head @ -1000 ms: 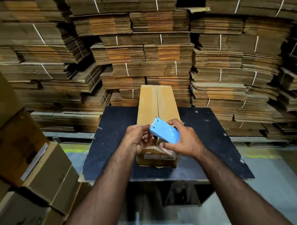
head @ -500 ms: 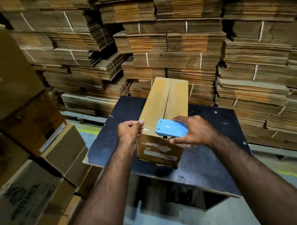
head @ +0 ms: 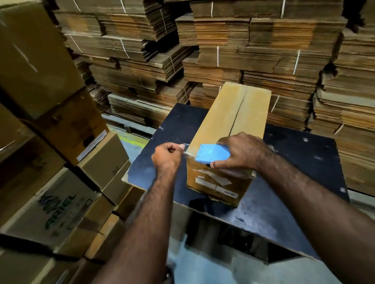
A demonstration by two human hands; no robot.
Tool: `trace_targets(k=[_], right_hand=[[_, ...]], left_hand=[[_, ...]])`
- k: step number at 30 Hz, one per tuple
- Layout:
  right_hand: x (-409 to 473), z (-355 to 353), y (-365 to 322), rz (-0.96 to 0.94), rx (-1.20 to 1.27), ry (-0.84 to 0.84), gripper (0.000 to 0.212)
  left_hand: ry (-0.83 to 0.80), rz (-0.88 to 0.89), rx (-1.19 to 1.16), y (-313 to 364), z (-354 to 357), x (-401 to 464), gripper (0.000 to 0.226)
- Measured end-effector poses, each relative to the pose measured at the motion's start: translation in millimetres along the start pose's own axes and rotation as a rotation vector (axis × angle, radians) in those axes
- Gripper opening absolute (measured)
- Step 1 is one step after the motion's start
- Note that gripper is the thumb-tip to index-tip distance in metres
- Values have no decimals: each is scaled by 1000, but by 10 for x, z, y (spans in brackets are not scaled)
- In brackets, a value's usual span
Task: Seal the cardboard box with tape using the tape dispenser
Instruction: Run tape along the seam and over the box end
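A: Where are we?
B: Our left hand (head: 167, 158) pinches the tape end (head: 185, 149); the right hand (head: 241, 153) grips the dispenser (head: 211, 154) on the box (head: 233, 127), near end.
A: Next?
B: Probably stick it down, then run along the seam.

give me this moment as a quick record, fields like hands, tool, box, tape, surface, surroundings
left hand: left hand pinches the tape end
right hand: right hand grips the blue tape dispenser
box: cardboard box on the table, flaps shut, top seam looks untaped
tape: short clear strip drawn out at the box's near top edge
surface: dark table
surroundings: flattened cardboard stacks behind, boxes at left
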State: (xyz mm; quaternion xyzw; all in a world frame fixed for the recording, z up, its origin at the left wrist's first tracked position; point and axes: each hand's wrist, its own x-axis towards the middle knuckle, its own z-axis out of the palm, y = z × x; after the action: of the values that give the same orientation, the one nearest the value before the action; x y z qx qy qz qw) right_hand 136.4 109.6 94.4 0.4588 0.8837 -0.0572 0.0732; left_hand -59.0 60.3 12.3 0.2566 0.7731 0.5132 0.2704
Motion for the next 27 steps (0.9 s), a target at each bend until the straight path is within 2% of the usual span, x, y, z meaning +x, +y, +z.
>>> trace_targets(k=[11, 15, 18, 23, 25, 27], right_hand=[[302, 13, -186, 40, -90, -32, 79], [425, 27, -242, 89, -88, -86, 80], [516, 29, -296, 122, -93, -111, 80], [589, 11, -342, 173, -79, -124, 78], [579, 2, -346, 171, -82, -122, 77], [565, -9, -365, 169, -88, -120, 75]], left_hand=[[-132, -59, 32, -279, 107, 347, 22], [-290, -215, -100, -371, 135, 428, 18], [-322, -333, -180, -348, 159, 487, 12], [-427, -396, -189, -324, 182, 540, 18], [-399, -304, -71, -398, 169, 571, 25], [-278, -95, 95, -465, 117, 582, 36]])
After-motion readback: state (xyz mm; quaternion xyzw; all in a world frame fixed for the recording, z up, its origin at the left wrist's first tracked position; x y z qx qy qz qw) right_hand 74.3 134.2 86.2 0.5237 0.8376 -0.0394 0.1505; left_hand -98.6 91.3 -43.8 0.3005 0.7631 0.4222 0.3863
